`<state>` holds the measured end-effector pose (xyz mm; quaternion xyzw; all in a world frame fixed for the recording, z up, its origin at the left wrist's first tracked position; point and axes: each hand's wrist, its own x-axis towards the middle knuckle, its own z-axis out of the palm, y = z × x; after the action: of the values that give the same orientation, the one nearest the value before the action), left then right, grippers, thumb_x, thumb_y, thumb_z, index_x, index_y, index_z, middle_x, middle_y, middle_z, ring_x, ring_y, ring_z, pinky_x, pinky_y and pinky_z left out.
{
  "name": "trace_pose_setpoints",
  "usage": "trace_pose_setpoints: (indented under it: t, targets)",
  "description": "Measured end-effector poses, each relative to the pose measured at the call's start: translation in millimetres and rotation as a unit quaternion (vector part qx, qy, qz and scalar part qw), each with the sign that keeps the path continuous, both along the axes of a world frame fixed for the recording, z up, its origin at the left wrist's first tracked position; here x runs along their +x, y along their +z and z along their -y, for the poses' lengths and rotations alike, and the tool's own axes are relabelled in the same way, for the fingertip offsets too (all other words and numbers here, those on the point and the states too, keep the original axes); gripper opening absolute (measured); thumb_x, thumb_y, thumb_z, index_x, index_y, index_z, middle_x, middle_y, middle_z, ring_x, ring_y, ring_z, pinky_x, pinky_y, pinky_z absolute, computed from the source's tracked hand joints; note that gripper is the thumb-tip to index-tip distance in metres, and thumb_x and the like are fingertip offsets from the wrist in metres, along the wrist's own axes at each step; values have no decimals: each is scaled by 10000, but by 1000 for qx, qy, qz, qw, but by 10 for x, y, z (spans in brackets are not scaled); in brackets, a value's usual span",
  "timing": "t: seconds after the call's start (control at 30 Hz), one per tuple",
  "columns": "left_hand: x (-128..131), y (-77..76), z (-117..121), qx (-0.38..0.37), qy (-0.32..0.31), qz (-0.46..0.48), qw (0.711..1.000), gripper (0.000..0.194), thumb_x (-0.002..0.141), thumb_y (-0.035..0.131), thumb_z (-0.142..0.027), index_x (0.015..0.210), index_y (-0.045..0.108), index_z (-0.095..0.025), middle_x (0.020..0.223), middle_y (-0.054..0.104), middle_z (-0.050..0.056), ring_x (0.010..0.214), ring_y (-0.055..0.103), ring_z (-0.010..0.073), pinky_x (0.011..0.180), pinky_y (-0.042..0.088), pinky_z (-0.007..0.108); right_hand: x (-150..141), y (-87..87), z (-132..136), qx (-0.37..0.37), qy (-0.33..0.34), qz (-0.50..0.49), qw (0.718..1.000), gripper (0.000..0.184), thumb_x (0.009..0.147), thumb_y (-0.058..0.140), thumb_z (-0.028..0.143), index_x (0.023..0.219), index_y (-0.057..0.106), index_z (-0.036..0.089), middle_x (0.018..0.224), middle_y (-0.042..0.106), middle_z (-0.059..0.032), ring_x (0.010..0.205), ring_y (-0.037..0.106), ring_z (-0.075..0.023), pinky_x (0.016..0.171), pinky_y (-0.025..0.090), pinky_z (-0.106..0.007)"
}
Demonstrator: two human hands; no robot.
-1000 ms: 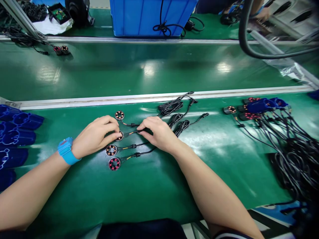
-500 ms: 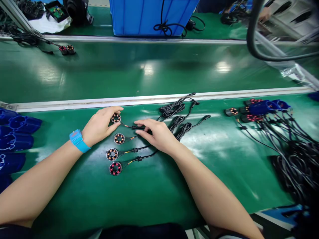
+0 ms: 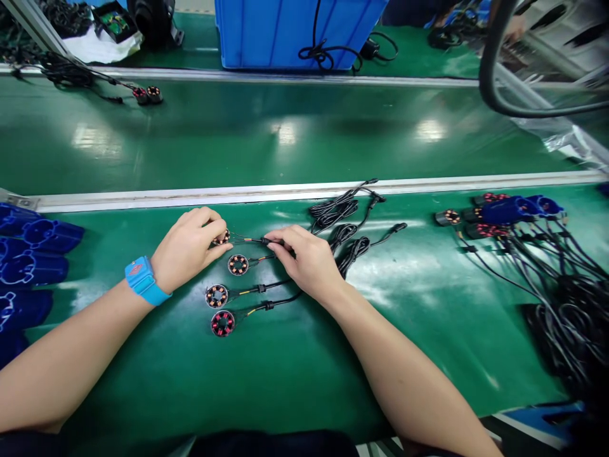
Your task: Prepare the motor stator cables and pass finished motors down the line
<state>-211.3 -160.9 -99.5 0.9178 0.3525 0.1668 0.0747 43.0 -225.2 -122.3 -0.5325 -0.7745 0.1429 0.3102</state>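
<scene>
My left hand (image 3: 193, 244), with a blue strap at its wrist, grips a round motor stator (image 3: 221, 238) with copper windings between thumb and fingers. The black cable (image 3: 264, 240) of that stator is pinched in my right hand (image 3: 307, 257), just behind the thin coloured wires. Below it, one copper-wound stator (image 3: 238, 264) lies with its cable running under my right hand. Lower down sit another copper-wound stator (image 3: 217, 296) and a red-wound stator (image 3: 222, 324), their cables leading right. Coiled cable ends (image 3: 354, 247) lie beyond my right hand.
Blue plastic housings (image 3: 40, 263) stand at the left edge. On the right are more blue housings (image 3: 509, 208), stators and a heap of black cables (image 3: 566, 317). Two stators (image 3: 147, 95) lie across the white rail (image 3: 238, 192). A blue crate (image 3: 295, 35) stands at the back.
My left fingers have closed around the top stator, covering more of it. My right fingers have closed on its cable, and the wires between look straighter. The neighbouring stator has shifted slightly right.
</scene>
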Motion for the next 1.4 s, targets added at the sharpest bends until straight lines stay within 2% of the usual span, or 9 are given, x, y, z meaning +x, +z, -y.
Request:
trace_pose_setpoints:
  t: [0.13, 0.27, 0.4, 0.6, 0.93, 1.03, 1.2, 1.3, 1.4]
  targets:
    - [-18, 45, 21, -57, -5, -40, 998, 355, 946, 622, -523, 862, 565, -182, 948, 586, 44, 826, 573, 212, 749, 452, 353, -3, -29, 5, -12, -2, 23, 1000, 132, 989, 596, 197, 1079, 694, 198, 992, 720, -29, 838, 666, -160, 763, 533, -291]
    - [17, 141, 122, -49, 30, -98, 994, 519, 876, 593, -715, 873, 558, -197, 1031, 611, 57, 855, 580, 253, 768, 442, 412, -5, -44, 13, -20, -3, 43, 999, 137, 993, 591, 208, 1087, 690, 203, 995, 720, -26, 839, 668, -160, 775, 530, -289]
    - [37, 232, 210, -69, 54, -141, 986, 392, 878, 662, -580, 940, 554, -208, 1187, 601, 63, 966, 602, 274, 794, 442, 427, -2, -57, 11, -22, -13, 34, 999, 149, 990, 590, 206, 1104, 685, 208, 1005, 718, -26, 844, 674, -155, 759, 531, -276]
    - [-6, 305, 218, -109, 52, -166, 979, 229, 939, 547, -450, 997, 555, -228, 1300, 569, 42, 1088, 596, 275, 827, 445, 433, -8, -83, -3, -21, -6, 21, 1000, 148, 989, 589, 194, 1105, 681, 199, 1016, 713, -30, 891, 678, -160, 808, 542, -286]
    - [-4, 341, 227, -117, 47, -185, 975, 227, 944, 453, -429, 975, 563, -233, 1324, 576, 51, 1103, 592, 290, 829, 443, 444, -16, -92, 12, -10, 4, 13, 1000, 150, 999, 575, 207, 1096, 689, 197, 1003, 715, -25, 894, 684, -157, 776, 549, -283]
    - [-13, 377, 241, -112, 41, -204, 972, 227, 935, 447, -421, 966, 559, -227, 1329, 577, 59, 1097, 593, 296, 823, 447, 452, 15, -22, -2, 30, 17, 4, 999, 170, 998, 604, 278, 1114, 694, 194, 1057, 719, -43, 989, 681, -173, 874, 548, -298]
    - [-41, 393, 263, -84, 27, -228, 970, 212, 926, 417, -383, 942, 545, -214, 1350, 578, 72, 1072, 602, 298, 797, 459, 464, 420, 144, -143, 100, -90, 84, 987, 331, 1048, 491, 360, 1312, 620, 206, 1277, 682, -76, 1212, 605, -233, 1094, 425, -426]
    - [-65, 373, 271, -68, 18, -228, 971, 235, 922, 404, -384, 971, 555, -210, 1322, 599, 89, 1055, 609, 308, 776, 465, 472, 741, 102, -230, 46, -166, 178, 969, 430, 1063, 409, 402, 1442, 523, 234, 1522, 498, -90, 1434, 403, -321, 1179, 286, -571]
    - [-129, 343, 271, -60, 5, -210, 976, 301, 927, 395, -426, 1049, 568, -212, 1294, 614, 106, 1054, 610, 326, 769, 473, 482, 912, 26, -258, -12, -166, 219, 961, 411, 1039, 460, 470, 1318, 620, 214, 1548, 464, -95, 1491, 281, -375, 1201, 208, -608]
